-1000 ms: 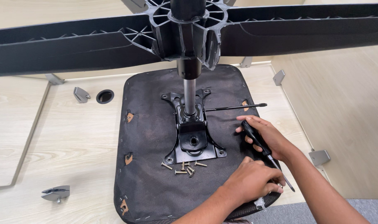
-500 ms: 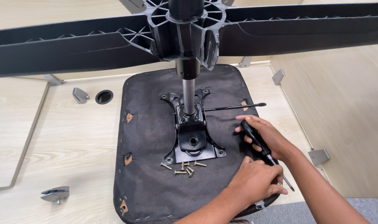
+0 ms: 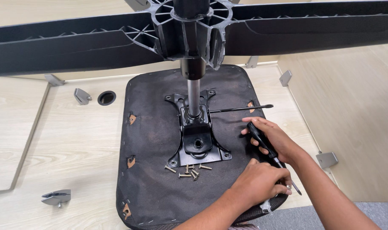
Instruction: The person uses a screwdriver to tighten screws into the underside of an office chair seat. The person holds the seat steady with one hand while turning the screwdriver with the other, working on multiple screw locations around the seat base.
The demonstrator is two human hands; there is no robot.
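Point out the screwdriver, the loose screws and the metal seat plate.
screwdriver (image 3: 262,142): head view, on its black handle in the right hand.
loose screws (image 3: 188,171): head view, middle of the pile.
metal seat plate (image 3: 198,145): head view, its centre.

The seat underside (image 3: 160,179) is covered in matt black cloth, rough-woven and stapled along its edge. On it sits a mounting plate (image 3: 197,145) of black painted metal with a slight sheen — the column (image 3: 193,96) above is bright, smooth steel. The star base (image 3: 194,25) looks like ribbed matt black plastic. Loose screws (image 3: 187,170) are dull metal. The counter (image 3: 74,145) is pale wood-grain laminate — smooth.
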